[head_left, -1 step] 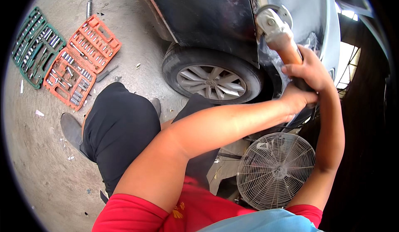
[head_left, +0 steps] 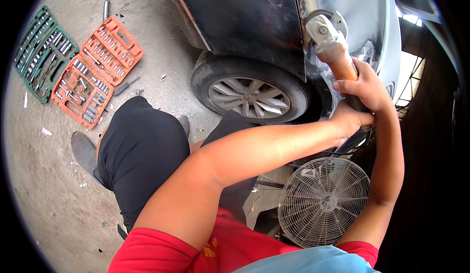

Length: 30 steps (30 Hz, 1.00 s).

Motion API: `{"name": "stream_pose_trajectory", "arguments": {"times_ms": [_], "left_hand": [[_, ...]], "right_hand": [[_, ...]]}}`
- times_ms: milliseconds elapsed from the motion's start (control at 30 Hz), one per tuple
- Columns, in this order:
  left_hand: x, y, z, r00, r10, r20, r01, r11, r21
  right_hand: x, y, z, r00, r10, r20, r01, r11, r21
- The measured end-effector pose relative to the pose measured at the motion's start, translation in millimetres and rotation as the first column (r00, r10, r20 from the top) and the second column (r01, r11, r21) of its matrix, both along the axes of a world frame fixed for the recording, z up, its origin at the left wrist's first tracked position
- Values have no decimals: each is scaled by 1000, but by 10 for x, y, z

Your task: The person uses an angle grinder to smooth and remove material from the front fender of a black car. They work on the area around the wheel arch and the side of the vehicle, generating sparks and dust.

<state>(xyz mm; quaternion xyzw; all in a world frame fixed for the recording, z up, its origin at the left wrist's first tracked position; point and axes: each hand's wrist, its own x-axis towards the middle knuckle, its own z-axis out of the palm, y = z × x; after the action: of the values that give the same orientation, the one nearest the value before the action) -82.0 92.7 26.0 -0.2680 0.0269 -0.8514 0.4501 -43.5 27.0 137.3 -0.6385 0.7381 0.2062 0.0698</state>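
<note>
An angle grinder (head_left: 340, 56) with a silver head and an orange and dark body is held up against the car's side. My right hand (head_left: 366, 86) wraps round the orange part of its body. Lower down, at the dark rear end, my left hand (head_left: 350, 121) is closed round the handle. The round disc (head_left: 339, 24) and its guard sit at the edge where the black car panel (head_left: 249, 18) meets the grey fender (head_left: 355, 6); whether the disc touches the metal I cannot tell. Clear plastic film hangs beside the grinder.
Below the panel is the car wheel (head_left: 250, 96). A round wire-guarded fan (head_left: 325, 202) stands under my arms. On the floor at left lie an orange socket set case (head_left: 100, 70), a green tool case (head_left: 49, 57) and a hammer (head_left: 106, 0). My knees are bent beside the wheel.
The grinder and both hands have shifted very slightly down and to the right relative to the panel edge. Both grips stay the same.
</note>
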Motion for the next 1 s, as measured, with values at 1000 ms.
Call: {"name": "stream_pose_trajectory", "arguments": {"times_ms": [1000], "left_hand": [[-169,64,-175,999,-31,-30,30,999,-23]], "right_hand": [[-108,124,-137,1000,7,6,-7,1000,-30]]}}
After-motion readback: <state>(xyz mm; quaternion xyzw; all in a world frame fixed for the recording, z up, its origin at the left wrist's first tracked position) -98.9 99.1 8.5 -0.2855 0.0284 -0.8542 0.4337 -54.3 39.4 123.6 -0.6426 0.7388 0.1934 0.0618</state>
